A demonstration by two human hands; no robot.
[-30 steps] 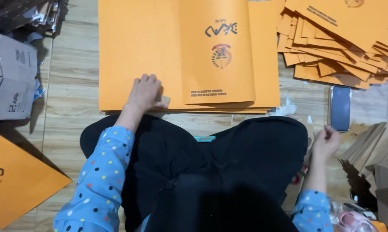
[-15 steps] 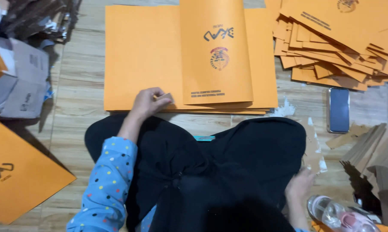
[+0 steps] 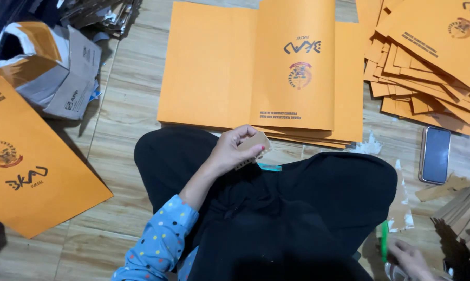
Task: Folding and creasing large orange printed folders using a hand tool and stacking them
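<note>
While the left hand [image 3: 230, 151] pinches a brown card strip [image 3: 253, 145] above the lap, the right hand [image 3: 409, 257] grips a green pen [image 3: 384, 247].

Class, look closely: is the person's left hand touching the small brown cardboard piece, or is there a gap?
Touching. The head view shows the left hand pinching the small brown cardboard piece between its fingertips.

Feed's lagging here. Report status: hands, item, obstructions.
Left hand pinching small brown cardboard strip over lap. Right hand low right, by green stick. Orange folder stack ahead, unobstructed.
</note>
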